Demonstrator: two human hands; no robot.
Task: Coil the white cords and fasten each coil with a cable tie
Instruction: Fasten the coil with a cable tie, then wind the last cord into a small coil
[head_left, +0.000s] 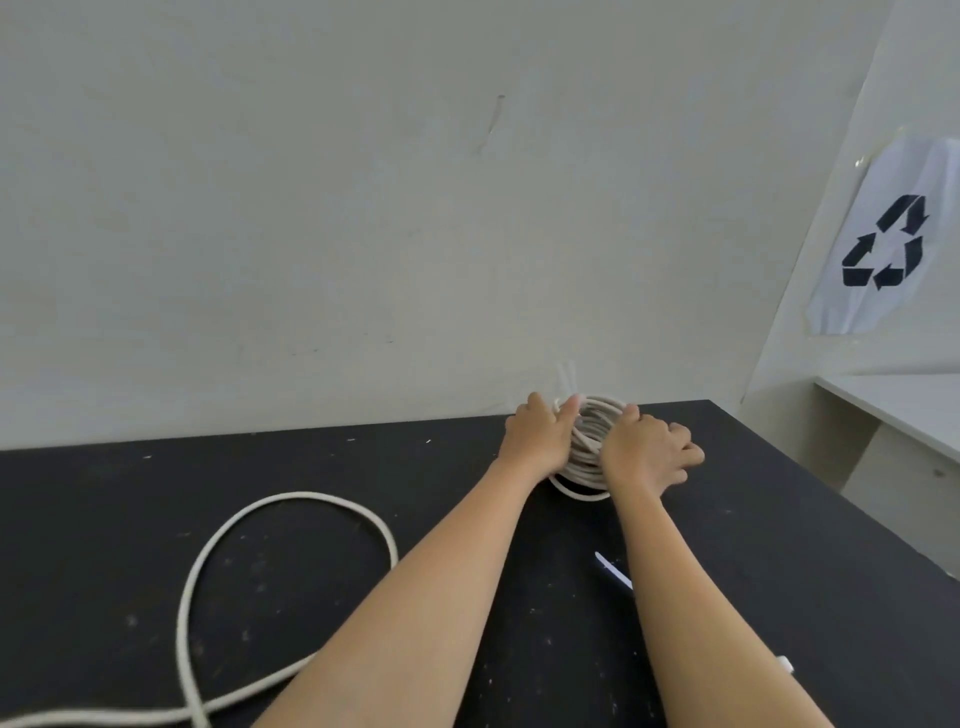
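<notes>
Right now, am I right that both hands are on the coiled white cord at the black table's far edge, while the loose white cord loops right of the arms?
Not quite: the head view shows the loose white cord looping left of the arms, not right. The left hand and right hand are indeed on the coiled white cord at the far edge of the black table.

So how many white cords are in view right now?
2. One coiled cord held between the left hand and right hand near the table's far edge; one loose cord looped on its left side. Arms may hide more.
</notes>
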